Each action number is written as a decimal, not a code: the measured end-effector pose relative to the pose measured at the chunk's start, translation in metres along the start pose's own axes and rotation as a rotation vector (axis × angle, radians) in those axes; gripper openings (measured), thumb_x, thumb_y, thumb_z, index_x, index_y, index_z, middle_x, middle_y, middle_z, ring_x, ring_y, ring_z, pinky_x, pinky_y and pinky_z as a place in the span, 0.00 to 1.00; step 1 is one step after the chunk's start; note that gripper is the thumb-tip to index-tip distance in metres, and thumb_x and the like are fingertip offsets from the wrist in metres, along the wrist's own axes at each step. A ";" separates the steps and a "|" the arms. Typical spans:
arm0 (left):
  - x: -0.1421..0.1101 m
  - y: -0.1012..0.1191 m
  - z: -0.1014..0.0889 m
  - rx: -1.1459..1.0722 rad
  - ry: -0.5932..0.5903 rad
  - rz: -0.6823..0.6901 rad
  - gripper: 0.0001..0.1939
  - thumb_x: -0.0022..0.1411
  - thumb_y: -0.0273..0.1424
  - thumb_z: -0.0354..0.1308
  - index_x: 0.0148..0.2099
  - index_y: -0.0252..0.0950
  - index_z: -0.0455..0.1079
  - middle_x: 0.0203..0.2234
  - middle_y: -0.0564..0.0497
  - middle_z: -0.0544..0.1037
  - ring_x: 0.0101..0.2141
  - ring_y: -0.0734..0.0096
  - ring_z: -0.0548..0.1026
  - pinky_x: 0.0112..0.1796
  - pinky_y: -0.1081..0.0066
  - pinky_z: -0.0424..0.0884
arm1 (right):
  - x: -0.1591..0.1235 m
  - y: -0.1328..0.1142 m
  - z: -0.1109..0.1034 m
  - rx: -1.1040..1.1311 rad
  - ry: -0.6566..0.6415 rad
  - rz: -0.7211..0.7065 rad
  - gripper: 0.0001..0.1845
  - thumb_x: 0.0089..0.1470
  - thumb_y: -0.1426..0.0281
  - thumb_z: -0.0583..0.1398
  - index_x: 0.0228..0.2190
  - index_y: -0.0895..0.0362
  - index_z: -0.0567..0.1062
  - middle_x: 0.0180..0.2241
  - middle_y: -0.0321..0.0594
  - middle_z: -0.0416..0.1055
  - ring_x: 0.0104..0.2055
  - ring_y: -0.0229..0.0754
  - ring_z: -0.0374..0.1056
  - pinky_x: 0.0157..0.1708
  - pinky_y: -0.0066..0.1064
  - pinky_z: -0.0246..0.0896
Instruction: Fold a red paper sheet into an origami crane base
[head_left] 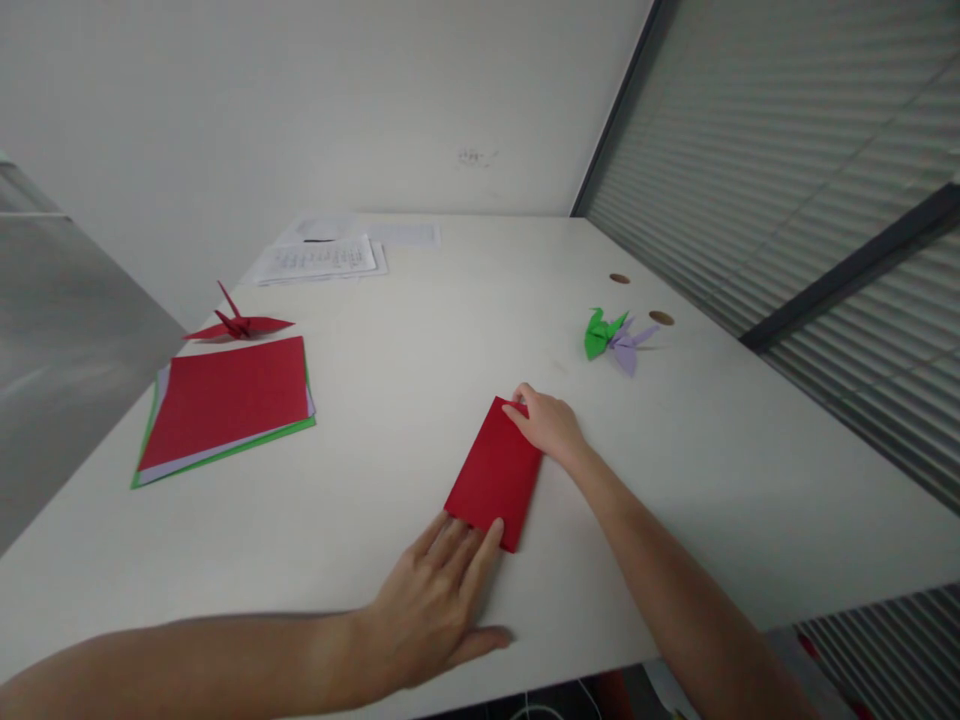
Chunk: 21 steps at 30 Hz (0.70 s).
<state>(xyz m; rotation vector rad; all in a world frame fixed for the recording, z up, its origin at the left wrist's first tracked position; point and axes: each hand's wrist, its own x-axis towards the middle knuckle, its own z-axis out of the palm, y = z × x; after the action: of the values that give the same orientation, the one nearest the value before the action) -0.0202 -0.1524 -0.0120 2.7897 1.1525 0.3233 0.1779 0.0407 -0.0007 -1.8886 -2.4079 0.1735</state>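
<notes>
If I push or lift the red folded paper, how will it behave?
The red folded paper looks layered, so it is probably stiffer than a single sheet. Being thin, it is likely light. The table looks smooth, so the paper would probably slide unless the right hand steadies it.

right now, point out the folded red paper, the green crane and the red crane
Folded red paper [495,470], head view: middle of its upper face.
Green crane [599,335], head view: around its body.
Red crane [238,326], head view: around its body.
</notes>
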 end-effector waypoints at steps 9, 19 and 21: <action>-0.004 0.002 0.003 0.186 0.082 -0.025 0.40 0.67 0.55 0.41 0.62 0.25 0.62 0.53 0.37 0.73 0.51 0.50 0.71 0.53 0.55 0.62 | 0.000 -0.002 0.001 -0.045 0.020 0.006 0.13 0.62 0.58 0.53 0.40 0.53 0.69 0.31 0.42 0.77 0.34 0.46 0.73 0.31 0.32 0.54; 0.000 0.002 0.002 0.204 0.137 0.000 0.36 0.68 0.52 0.43 0.60 0.25 0.64 0.52 0.40 0.75 0.48 0.52 0.73 0.51 0.56 0.61 | 0.000 -0.005 -0.002 -0.065 -0.008 0.046 0.14 0.63 0.58 0.52 0.41 0.53 0.69 0.33 0.43 0.77 0.36 0.46 0.73 0.32 0.32 0.55; 0.001 0.003 0.002 0.204 0.135 0.001 0.35 0.68 0.52 0.43 0.60 0.25 0.65 0.52 0.39 0.75 0.48 0.52 0.72 0.52 0.56 0.61 | 0.000 -0.005 -0.003 -0.067 -0.014 0.045 0.14 0.63 0.58 0.52 0.41 0.53 0.69 0.33 0.43 0.77 0.36 0.46 0.73 0.32 0.32 0.55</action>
<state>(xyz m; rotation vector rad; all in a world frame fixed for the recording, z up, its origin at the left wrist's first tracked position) -0.0176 -0.1538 -0.0135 2.9845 1.2802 0.4231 0.1732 0.0395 0.0027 -1.9778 -2.4106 0.1110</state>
